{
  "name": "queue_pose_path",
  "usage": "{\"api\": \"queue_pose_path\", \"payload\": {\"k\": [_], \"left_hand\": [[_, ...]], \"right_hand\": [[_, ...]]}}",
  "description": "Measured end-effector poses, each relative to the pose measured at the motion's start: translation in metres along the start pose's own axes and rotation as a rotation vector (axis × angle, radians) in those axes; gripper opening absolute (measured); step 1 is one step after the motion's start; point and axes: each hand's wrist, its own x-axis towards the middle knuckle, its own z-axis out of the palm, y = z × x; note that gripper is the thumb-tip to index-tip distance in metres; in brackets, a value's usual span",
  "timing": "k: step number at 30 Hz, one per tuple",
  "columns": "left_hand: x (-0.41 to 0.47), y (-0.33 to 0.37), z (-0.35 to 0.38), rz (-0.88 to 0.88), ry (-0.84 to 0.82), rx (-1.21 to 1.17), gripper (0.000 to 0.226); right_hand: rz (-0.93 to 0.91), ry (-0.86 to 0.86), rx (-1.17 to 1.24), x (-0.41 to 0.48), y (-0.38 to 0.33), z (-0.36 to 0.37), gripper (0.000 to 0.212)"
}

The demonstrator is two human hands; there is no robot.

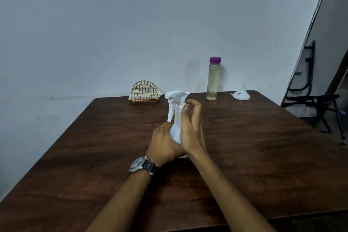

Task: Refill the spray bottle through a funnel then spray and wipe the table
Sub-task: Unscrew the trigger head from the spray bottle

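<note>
A white spray bottle [176, 117] with its trigger head on stands upright in the middle of the dark wooden table [263, 156]. My left hand [163, 145], with a watch on the wrist, is wrapped round the bottle's body. My right hand [191, 126] grips the bottle's neck just under the trigger head. A tall clear bottle [212, 81] with a purple cap, holding pale yellowish liquid, stands at the table's far edge. A small white funnel [242, 94] lies mouth down, spout up, to its right.
A gold wire holder [145, 92] with white napkins sits at the far edge, left of the spray bottle. A pale wall rises behind the table. A black metal chair [316, 98] stands off the table's right side.
</note>
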Motion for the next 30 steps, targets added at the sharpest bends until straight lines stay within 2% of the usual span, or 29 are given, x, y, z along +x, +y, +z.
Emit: {"api": "queue_pose_path", "payload": {"k": [4, 11, 13, 16, 20, 23, 26, 30], "left_hand": [[0.0, -0.004, 0.002, -0.056, -0.029, -0.034, 0.063], [0.001, 0.001, -0.002, -0.028, -0.007, -0.021, 0.051], [0.001, 0.003, -0.003, -0.005, -0.002, -0.014, 0.049], [0.0, 0.0, -0.002, -0.077, -0.023, -0.055, 0.058], [0.0, -0.006, 0.001, -0.103, -0.014, -0.064, 0.062], [-0.001, -0.002, -0.001, -0.056, 0.005, -0.073, 0.069], [-0.001, 0.004, -0.004, -0.013, -0.006, -0.047, 0.071], [0.0, 0.004, -0.004, -0.018, -0.022, -0.066, 0.068]], "right_hand": [[0.047, -0.013, 0.002, 0.002, -0.005, -0.001, 0.025], [0.023, -0.017, 0.032, 0.0, -0.003, 0.001, 0.048], [0.011, -0.005, 0.025, -0.002, -0.004, 0.001, 0.047], [0.057, -0.022, 0.022, 0.0, -0.006, 0.001, 0.05], [0.083, -0.046, 0.058, 0.004, -0.003, 0.0, 0.067], [0.037, -0.048, 0.053, 0.002, -0.002, 0.002, 0.056], [-0.004, -0.012, 0.05, 0.0, -0.003, 0.001, 0.018], [-0.019, -0.044, 0.008, 0.001, -0.004, 0.0, 0.013]]}}
